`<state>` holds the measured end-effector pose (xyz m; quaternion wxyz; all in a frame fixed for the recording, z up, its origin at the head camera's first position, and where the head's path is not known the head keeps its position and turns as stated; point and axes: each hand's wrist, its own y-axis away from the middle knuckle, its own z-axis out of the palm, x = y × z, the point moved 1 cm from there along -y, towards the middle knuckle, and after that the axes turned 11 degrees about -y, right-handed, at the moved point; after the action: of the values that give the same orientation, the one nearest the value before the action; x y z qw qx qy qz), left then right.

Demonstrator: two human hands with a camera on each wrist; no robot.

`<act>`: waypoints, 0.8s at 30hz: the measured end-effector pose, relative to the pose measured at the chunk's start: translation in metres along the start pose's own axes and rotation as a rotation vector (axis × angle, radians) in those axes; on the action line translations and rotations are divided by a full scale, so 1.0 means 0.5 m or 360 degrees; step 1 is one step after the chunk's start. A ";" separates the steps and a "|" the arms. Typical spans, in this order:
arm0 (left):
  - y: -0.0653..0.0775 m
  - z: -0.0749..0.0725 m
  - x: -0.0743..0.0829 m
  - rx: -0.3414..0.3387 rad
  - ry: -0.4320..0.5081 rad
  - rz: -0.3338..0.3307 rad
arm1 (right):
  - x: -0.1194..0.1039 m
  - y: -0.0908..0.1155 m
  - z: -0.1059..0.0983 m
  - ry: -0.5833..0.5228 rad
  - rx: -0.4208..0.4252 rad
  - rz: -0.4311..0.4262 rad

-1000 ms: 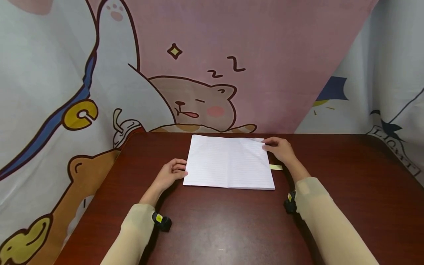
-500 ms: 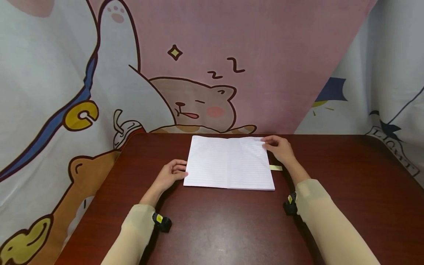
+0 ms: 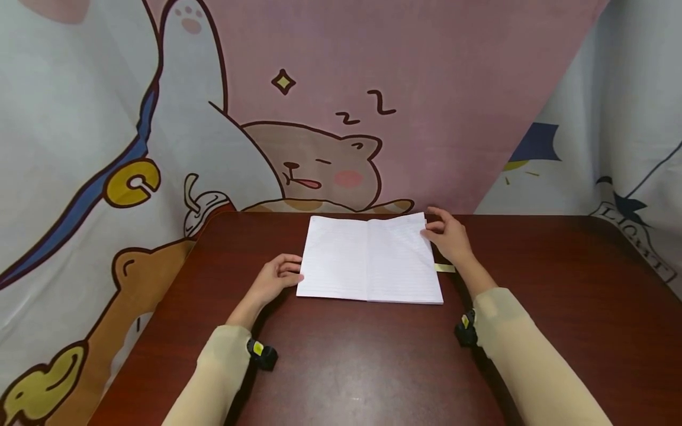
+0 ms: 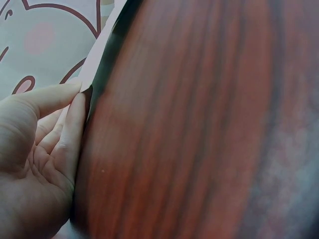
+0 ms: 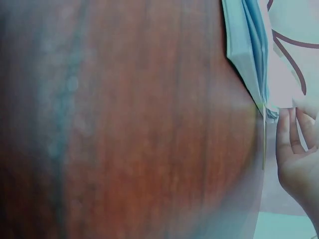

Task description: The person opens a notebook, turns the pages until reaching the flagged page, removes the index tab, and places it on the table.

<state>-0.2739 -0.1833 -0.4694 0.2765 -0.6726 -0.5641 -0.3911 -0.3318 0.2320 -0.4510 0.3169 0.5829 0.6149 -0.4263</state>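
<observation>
An open notebook (image 3: 341, 260) with lined white pages lies near the table's far edge. At its left edge, my left hand (image 3: 273, 280) pinches the paper between thumb and fingers, as the left wrist view shows with the hand (image 4: 40, 139) close up. My right hand (image 3: 452, 235) is at the upper right corner, thumb and a finger on the edge of a page (image 3: 402, 228) whose corner stands up, while the index finger reaches out beyond it. In the right wrist view, fingertips of the right hand (image 5: 299, 149) meet the page edge above the thicker stack of sheets (image 5: 244, 50).
A pale yellow strip (image 3: 445, 268) sticks out from the notebook's right side. The dark red-brown wooden table (image 3: 351, 361) spreads toward me. Behind it hangs a cartoon-printed cloth (image 3: 426, 106). Black cameras (image 3: 263, 355) are strapped at both wrists.
The upper right corner of the top page has risen from the pages beneath. My right index finger has lifted and straightened. The left hand stays at the left edge.
</observation>
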 end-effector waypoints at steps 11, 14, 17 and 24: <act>0.004 -0.002 0.007 -0.0011 0.0011 -0.0015 | 0.009 0.002 0.003 0.0010 -0.0116 0.0165; 0.004 -0.003 0.009 -0.0011 0.0012 -0.0013 | 0.008 0.002 0.003 0.0028 -0.0126 0.0164; 0.003 -0.002 0.007 -0.0004 0.0006 -0.0020 | 0.007 0.004 0.002 0.0042 -0.0118 0.0140; 0.003 -0.001 0.003 -0.0008 0.0008 -0.0024 | 0.010 0.006 0.000 0.0049 -0.0090 0.0141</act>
<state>-0.2725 -0.1833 -0.4679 0.2732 -0.6681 -0.5674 -0.3963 -0.3295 0.2342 -0.4561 0.3423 0.6068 0.6051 -0.3853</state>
